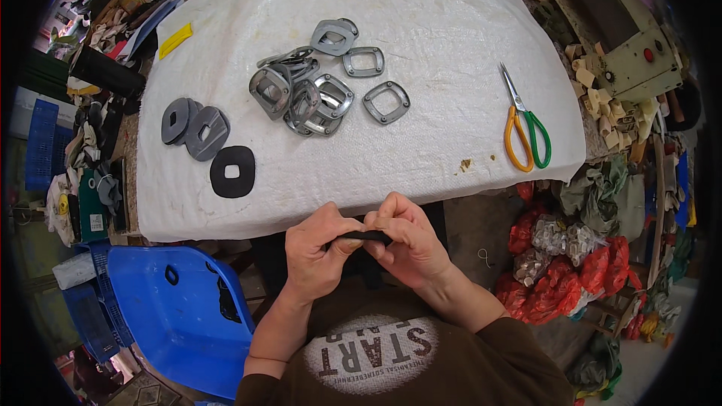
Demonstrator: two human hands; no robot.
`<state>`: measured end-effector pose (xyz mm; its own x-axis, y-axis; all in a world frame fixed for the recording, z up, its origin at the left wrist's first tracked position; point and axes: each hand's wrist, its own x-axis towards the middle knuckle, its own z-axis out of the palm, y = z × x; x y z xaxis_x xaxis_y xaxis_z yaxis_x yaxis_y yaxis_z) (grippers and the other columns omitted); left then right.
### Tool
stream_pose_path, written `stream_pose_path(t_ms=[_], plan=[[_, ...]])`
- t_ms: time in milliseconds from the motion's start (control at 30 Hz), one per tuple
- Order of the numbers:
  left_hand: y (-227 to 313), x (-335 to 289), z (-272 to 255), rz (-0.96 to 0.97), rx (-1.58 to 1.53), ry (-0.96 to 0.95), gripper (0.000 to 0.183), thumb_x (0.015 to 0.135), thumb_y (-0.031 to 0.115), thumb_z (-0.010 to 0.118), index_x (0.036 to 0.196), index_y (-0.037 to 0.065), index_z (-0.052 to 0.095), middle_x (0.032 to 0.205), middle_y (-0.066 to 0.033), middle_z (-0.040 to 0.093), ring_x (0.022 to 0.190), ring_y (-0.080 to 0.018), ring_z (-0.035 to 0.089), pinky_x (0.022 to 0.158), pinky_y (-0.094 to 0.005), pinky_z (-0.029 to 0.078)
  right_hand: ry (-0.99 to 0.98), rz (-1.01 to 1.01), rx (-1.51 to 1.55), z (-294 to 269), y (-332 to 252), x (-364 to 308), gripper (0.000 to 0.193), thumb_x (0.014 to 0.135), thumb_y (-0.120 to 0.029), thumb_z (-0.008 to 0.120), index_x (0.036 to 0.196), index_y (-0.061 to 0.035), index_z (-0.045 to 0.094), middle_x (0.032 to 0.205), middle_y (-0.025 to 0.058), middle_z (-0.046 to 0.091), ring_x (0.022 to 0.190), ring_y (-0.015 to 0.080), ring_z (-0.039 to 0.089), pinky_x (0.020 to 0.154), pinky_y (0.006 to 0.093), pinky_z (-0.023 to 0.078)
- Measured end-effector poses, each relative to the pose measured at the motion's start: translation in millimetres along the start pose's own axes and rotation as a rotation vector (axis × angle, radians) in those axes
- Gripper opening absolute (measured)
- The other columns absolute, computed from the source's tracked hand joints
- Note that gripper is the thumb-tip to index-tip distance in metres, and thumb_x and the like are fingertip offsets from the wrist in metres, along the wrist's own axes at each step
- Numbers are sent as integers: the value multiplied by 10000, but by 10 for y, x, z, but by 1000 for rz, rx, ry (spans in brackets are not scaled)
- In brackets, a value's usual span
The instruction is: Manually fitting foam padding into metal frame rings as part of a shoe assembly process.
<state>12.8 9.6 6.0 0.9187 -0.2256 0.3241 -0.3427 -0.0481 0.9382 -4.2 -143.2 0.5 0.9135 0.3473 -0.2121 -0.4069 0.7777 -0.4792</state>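
Just off the table's near edge, my left hand and my right hand pinch a thin black piece between them, seen edge-on. Its full shape is hidden by my fingers. On the table ahead lies a black rounded-square pad with a square hole. Grey pads with square holes are stacked left of it. Farther up is a heap of grey metal frames, with a single frame flat beside it.
Scissors with orange and green handles lie at the table's right. A yellow strip is at the far left. A blue tub stands below left. Red plastic bags sit low at the right, beneath a green machine.
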Motion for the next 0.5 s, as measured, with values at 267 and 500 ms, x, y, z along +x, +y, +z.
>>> stream_pose_path(t_ms=[267, 500], plan=[[3, 10, -45, -73, -73, -38, 221, 785, 228, 674, 815, 10, 648, 618, -31, 516, 544, -114, 418, 487, -244, 306, -175, 27, -186, -95, -118, 10, 115, 892, -147, 528, 910, -39, 495, 847, 117, 533, 682, 183, 528, 524, 265, 422], [-5, 6, -57, -92, -95, -32, 245, 785, 243, 677, 789, 1, 645, 638, -33, 559, 545, -108, 414, 491, -247, 292, -232, -59, -157, -64, -99, 24, 121, 897, -151, 525, 889, -51, 456, 840, 108, 526, 726, 179, 526, 552, 261, 431]])
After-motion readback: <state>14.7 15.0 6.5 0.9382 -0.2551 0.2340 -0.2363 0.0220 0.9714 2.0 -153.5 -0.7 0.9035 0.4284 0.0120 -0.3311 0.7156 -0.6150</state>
